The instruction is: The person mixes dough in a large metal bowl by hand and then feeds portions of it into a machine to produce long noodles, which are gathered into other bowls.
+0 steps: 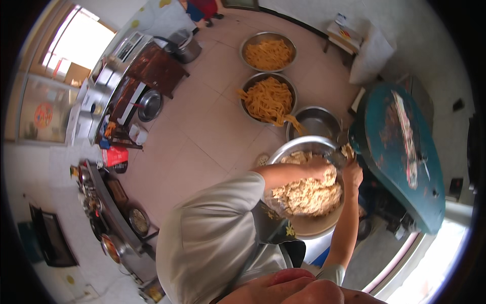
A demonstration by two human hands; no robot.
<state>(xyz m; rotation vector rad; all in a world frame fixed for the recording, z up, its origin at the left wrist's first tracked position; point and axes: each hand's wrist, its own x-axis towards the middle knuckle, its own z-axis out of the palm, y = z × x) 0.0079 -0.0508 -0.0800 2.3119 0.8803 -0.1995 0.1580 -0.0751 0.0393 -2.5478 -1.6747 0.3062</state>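
A large metal bowl point(277, 153) in front of me holds a heap of crumbly, pale yellow dough point(310, 198). My left hand point(319, 168) reaches in over its far part, fingers curled around a lump of dough; the fingertips are partly hidden. At the bowl's right rim, my right hand point(353, 174) is raised beside the mouth of a green machine point(379, 126). Its fingers close on a small piece of dough point(348, 150) at that mouth. Just beyond the bowl, an emptier metal basin point(318, 121) sits below the machine's outlet side.
Two metal basins of thick yellow noodles, a nearer one point(268, 99) and a farther one point(268, 54), stand on the tiled floor point(202, 126). Some strands hang over the nearer rim. A brown cabinet point(159, 68) and a shelf with pans point(116, 202) line the left. Someone's feet point(212, 20) show at the top.
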